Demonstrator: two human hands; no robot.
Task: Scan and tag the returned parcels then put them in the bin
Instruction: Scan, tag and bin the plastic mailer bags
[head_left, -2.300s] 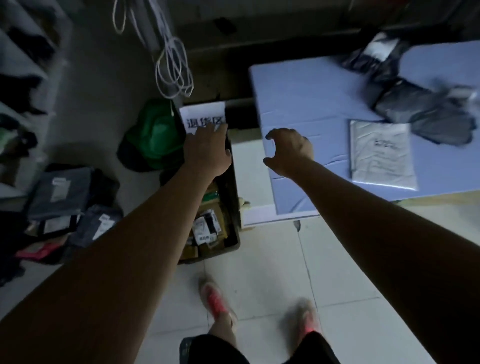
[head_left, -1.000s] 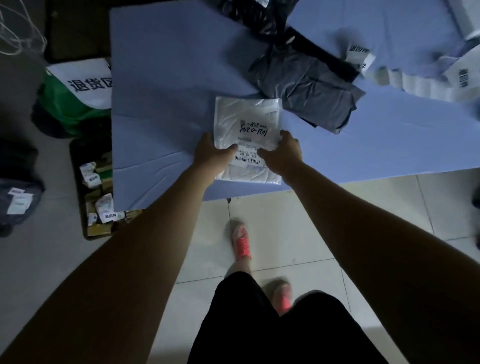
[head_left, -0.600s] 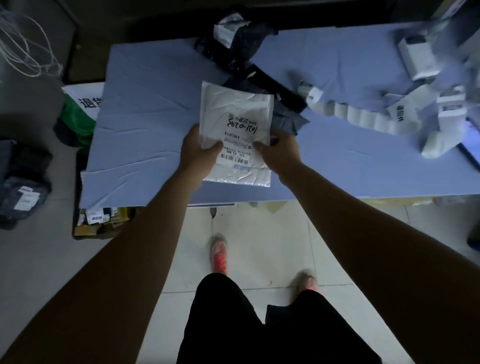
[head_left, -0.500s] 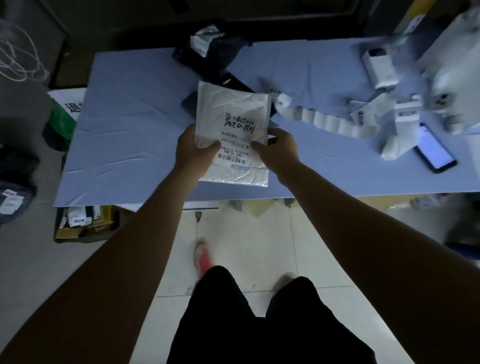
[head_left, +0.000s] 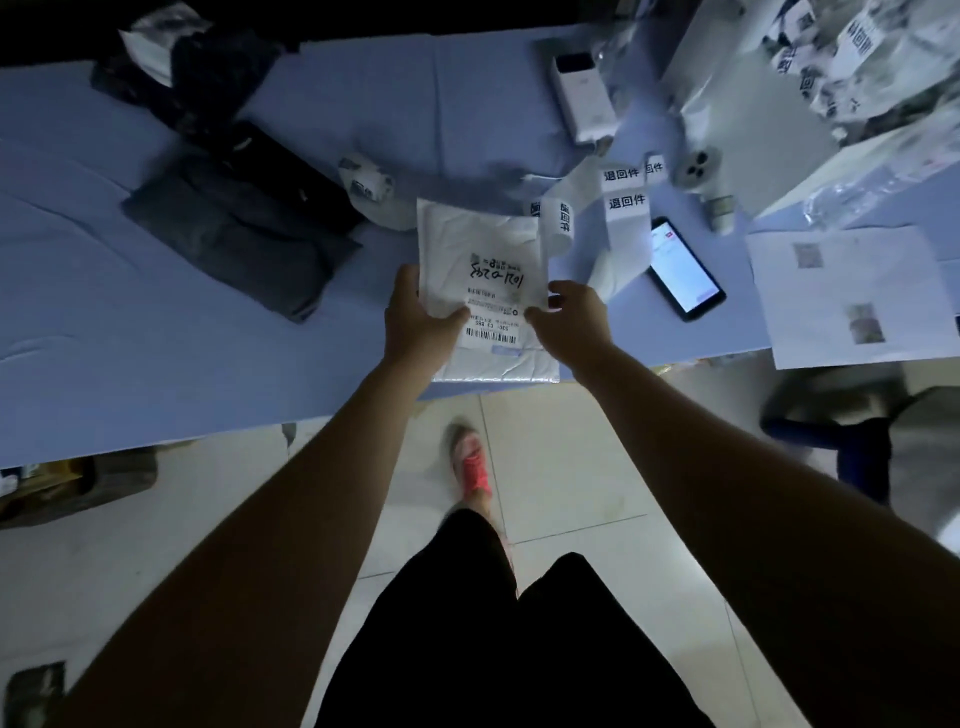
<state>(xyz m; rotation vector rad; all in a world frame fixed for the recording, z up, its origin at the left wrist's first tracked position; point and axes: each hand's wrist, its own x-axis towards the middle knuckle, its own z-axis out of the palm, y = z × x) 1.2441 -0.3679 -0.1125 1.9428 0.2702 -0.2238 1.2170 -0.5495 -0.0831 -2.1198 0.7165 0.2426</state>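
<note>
Blue cloth covers the table (head_left: 156, 338) across the upper frame, where tags on a label strip (head_left: 626, 200) right of centre read "退回件". At centre you hold the white parcel (head_left: 483, 249) over the table's lower edge. Your left hand (head_left: 415, 322) and right hand (head_left: 571, 322) each pinch a lower side, thumbs on top. Its long axis runs up-frame; the handwriting looks upside down, and the barcode label reads "C3 885".

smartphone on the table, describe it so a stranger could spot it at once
Start at the blue table and go to its right half. Just right of the white parcel lies the smartphone. It alone has a lit screen.
</note>
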